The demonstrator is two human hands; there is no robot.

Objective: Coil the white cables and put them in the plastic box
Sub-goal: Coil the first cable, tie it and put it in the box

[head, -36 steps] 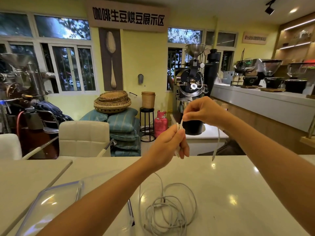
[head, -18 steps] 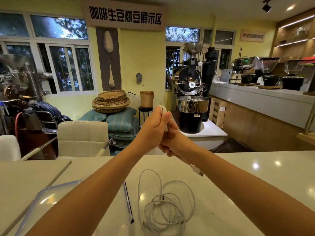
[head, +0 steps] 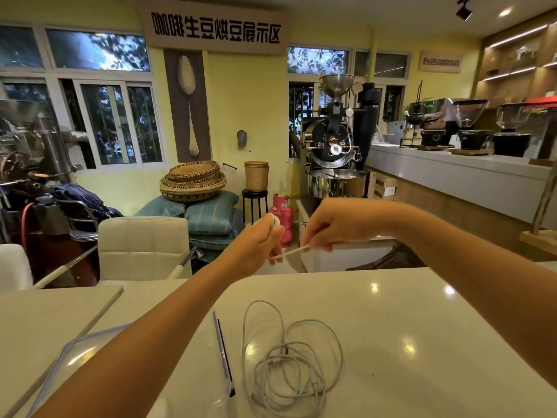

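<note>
My left hand (head: 259, 241) is raised above the table's far edge, closed around a small bundle of coiled white cable (head: 273, 220) that pokes out at its top. My right hand (head: 334, 226) is a little to the right, pinching the free end of that cable (head: 294, 252), which runs taut between the two hands. A loose tangle of white cables (head: 291, 366) lies on the white table (head: 422, 342) below. The clear plastic box (head: 224, 357) sits at lower left, mostly hidden under my left forearm.
A second tabletop (head: 45, 312) adjoins at the left. White padded chairs (head: 143, 245) stand behind the table. Beyond are stacked cushions and baskets, a red gas cylinder (head: 281, 212), a coffee roaster (head: 334, 152) and a long counter (head: 458, 176) on the right.
The hands were pressed together half a second ago; now my right hand has pulled away to the right, drawing the cable end taut. Both hands sit lower in view.
</note>
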